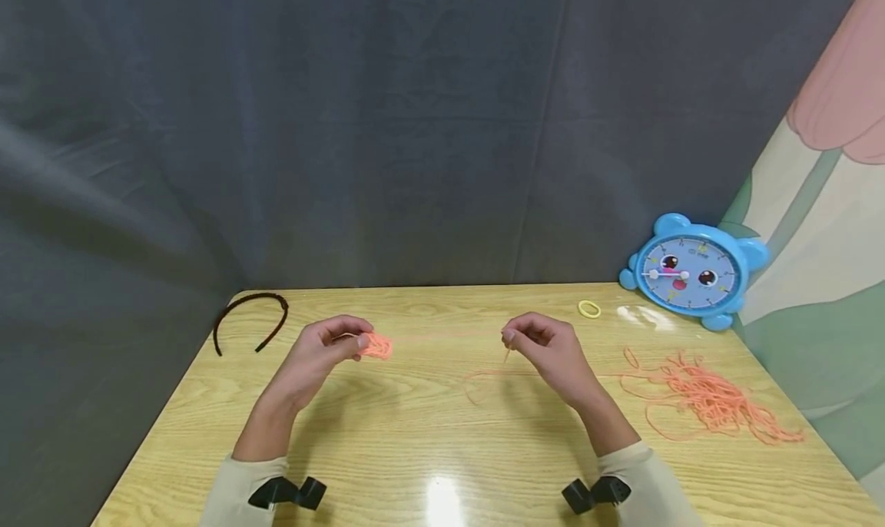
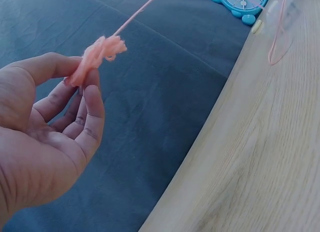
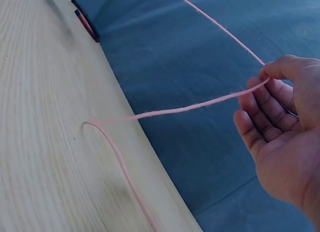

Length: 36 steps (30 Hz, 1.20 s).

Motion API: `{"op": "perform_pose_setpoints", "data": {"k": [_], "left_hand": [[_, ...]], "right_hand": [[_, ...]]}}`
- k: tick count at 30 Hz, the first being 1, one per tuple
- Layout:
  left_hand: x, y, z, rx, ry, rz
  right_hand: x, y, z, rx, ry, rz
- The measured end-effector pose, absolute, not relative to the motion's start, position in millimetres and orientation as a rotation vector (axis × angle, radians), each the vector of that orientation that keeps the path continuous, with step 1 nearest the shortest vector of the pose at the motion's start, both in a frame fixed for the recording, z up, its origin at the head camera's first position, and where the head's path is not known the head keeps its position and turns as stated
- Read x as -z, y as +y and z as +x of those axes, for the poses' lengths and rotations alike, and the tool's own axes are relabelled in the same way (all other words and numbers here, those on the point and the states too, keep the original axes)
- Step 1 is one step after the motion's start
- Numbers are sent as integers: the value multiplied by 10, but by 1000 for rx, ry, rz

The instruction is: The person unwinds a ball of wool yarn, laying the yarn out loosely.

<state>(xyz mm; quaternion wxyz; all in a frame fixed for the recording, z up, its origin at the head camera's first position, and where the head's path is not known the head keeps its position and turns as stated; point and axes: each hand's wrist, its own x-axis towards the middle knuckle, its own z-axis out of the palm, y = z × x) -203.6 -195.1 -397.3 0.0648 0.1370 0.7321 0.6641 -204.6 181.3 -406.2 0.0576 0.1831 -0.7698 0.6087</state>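
My left hand [image 1: 323, 352] pinches a small bunched piece of coral-pink yarn [image 1: 377, 346] between thumb and fingertips, above the table's left-middle. From that bunch a single yarn strand [image 3: 220, 27] runs taut across to my right hand [image 1: 549, 350], which pinches it between thumb and forefinger. In the right wrist view the strand bends at the fingertips and drops in a slack length [image 3: 180, 110] to the tabletop. There it curves round and leads right to a loose, tangled pile of the same yarn [image 1: 719, 396].
A dark headband [image 1: 250, 296] lies at the back left of the wooden table [image 1: 442, 427]. A yellow ring [image 1: 589, 309] sits toward the back right, near a blue bear-shaped clock [image 1: 691, 273]. Dark cloth [image 1: 415, 127] hangs behind the table.
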Motion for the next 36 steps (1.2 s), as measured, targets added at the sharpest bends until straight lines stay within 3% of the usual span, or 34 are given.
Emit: {"op": "perform_pose_setpoints", "data": {"k": [36], "left_hand": [[3996,-1875,-2025,-1767,2260,490]], "right_hand": [[4001,1942,-2051,-1862,-2283,481]]}}
